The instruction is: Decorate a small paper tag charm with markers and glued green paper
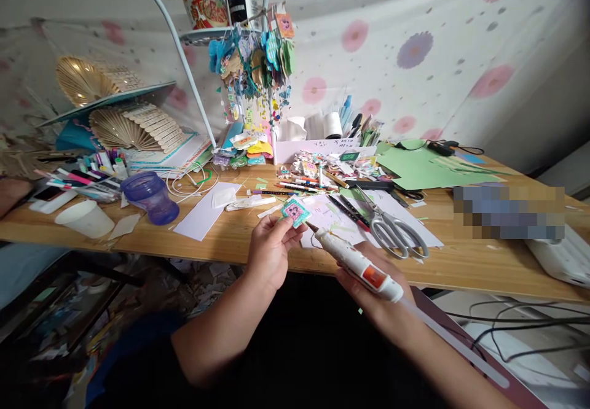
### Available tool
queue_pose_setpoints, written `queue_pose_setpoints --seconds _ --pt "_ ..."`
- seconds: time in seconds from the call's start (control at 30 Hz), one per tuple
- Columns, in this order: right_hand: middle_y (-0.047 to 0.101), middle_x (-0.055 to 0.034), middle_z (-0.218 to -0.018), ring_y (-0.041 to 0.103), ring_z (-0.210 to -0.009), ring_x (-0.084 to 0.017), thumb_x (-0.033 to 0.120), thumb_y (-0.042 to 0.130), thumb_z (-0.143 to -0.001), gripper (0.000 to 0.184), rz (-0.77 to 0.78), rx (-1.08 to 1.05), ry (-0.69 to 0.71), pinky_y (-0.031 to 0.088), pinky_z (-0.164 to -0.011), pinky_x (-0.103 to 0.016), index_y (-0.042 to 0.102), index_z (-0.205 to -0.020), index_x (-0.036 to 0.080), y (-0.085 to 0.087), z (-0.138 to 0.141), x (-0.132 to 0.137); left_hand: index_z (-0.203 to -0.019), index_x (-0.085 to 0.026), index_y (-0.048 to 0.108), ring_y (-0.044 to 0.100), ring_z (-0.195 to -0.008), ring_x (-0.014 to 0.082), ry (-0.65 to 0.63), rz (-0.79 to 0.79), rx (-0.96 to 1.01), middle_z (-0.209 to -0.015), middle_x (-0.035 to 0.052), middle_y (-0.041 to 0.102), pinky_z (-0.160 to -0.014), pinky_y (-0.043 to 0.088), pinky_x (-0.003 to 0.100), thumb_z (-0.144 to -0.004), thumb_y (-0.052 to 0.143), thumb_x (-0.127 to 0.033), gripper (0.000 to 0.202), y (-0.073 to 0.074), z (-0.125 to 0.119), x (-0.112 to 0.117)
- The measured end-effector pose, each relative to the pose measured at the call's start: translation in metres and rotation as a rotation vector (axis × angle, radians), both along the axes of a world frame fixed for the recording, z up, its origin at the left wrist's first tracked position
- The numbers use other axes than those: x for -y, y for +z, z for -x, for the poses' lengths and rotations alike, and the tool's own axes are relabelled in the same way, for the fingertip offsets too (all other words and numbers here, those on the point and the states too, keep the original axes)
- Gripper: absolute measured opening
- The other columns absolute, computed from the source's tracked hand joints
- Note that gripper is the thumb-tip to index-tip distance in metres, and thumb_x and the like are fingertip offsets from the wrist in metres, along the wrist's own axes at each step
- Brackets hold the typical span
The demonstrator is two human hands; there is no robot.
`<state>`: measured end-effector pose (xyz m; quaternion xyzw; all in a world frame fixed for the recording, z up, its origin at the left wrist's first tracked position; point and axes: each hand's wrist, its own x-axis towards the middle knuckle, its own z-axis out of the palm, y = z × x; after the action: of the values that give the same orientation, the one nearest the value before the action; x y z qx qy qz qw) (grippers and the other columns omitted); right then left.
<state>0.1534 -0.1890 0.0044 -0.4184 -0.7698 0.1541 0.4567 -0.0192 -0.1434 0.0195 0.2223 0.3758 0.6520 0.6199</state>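
My left hand (268, 250) pinches a small teal and pink paper piece (295, 212) just above the front edge of the wooden table (461, 264). My right hand (378, 295) is wrapped round a white glue gun (357, 262) with an orange label. The gun's tip points up and left, a short way from the paper piece. A clear glue stick sticks out of the gun's back toward the lower right.
Grey-handled scissors (391, 228) lie on white paper right of the hands. A purple cup (150, 196) and a white cup (85, 217) stand at the left. Green sheets (421, 166), pens, paper scraps and a hanging craft rack (251, 59) fill the back. Cables (520, 329) run at the lower right.
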Motion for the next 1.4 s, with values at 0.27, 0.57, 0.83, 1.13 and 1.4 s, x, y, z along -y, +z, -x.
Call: queue_pose_setpoints --seconds 0.27,0.57,0.83,1.13,1.4 --pt "0.052 -0.0009 -0.069 0.051 -0.062 -0.016 0.022 0.055 -0.085 0.011 0.039 0.034 -0.031 0.044 -0.056 -0.030 0.053 -0.074 0.021 -0.002 0.000 -0.001 -0.072 -0.016 0.051 0.069 -0.062 0.0157 -0.022 -0.010 -0.006 -0.070 0.0031 0.072 -0.066 0.051 0.027 -0.056 0.081 -0.022 0.034 0.001 0.001 0.001" --pt "0.048 0.0006 -0.064 0.048 -0.058 -0.015 0.024 0.054 -0.084 0.021 0.067 0.091 -0.095 0.041 -0.052 -0.028 0.044 -0.066 0.022 -0.005 0.000 0.000 -0.075 -0.015 0.056 0.068 -0.063 0.0147 -0.074 -0.028 -0.023 -0.071 0.0033 0.072 -0.066 0.051 0.026 -0.060 0.078 -0.021 0.027 0.001 0.002 0.002" --pt "0.046 0.0012 -0.062 0.047 -0.054 -0.014 0.027 0.053 -0.083 0.023 0.084 0.120 -0.122 0.040 -0.050 -0.027 0.040 -0.064 0.022 -0.008 -0.001 0.000 -0.082 -0.015 0.059 0.064 -0.067 0.0116 -0.076 -0.064 -0.050 -0.078 -0.0001 0.069 -0.068 0.050 0.026 -0.057 0.081 -0.020 0.034 -0.003 -0.002 0.001" --pt "0.053 0.0007 -0.065 0.052 -0.058 -0.016 0.030 0.059 -0.080 0.018 0.224 -0.050 -0.102 0.043 -0.055 -0.031 0.049 -0.067 0.022 -0.015 -0.002 0.006 -0.077 -0.017 0.049 0.061 -0.063 0.0111 -0.005 -0.098 -0.123 -0.074 -0.0017 0.065 -0.064 0.049 0.026 -0.054 0.078 -0.020 0.037 -0.003 -0.002 -0.002" --pt "0.062 -0.0005 -0.087 0.063 -0.082 -0.019 0.033 0.071 -0.074 0.020 0.509 -0.885 -0.036 0.051 -0.078 -0.037 0.061 -0.089 0.024 -0.013 0.004 0.001 -0.079 -0.022 0.038 0.057 -0.061 0.0084 -0.045 -0.210 -0.416 -0.079 -0.0038 0.062 -0.060 0.046 0.021 -0.058 0.071 -0.014 0.041 -0.004 0.001 -0.001"
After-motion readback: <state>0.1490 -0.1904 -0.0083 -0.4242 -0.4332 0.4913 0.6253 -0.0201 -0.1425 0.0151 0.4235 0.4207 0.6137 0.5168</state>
